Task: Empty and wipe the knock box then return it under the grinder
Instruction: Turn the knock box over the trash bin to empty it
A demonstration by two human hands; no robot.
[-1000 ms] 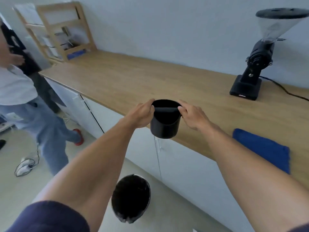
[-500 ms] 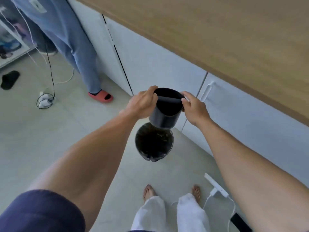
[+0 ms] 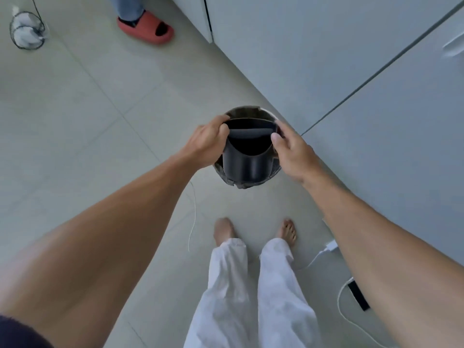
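A black cylindrical knock box [image 3: 247, 162] with a bar across its mouth hangs directly over a round bin [image 3: 242, 111] lined with a dark bag on the floor. The box is tipped so its opening faces away from me. My left hand [image 3: 207, 141] grips its left rim and my right hand [image 3: 292, 151] grips its right rim by the bar's end. The box covers most of the bin, so the bin's inside is hidden. The grinder and the counter top are out of view.
White cabinet doors [image 3: 339, 59] rise just behind the bin. Another person's foot in a red slipper [image 3: 147, 27] stands at the upper left. My bare feet [image 3: 253, 231] are below the bin. White cables [image 3: 324, 254] and a black plug [image 3: 359, 295] lie on the tiles at right.
My view has dropped from the counter to the floor. Both hands have carried the knock box down off the counter edge and over the bin, tipping it away from me.
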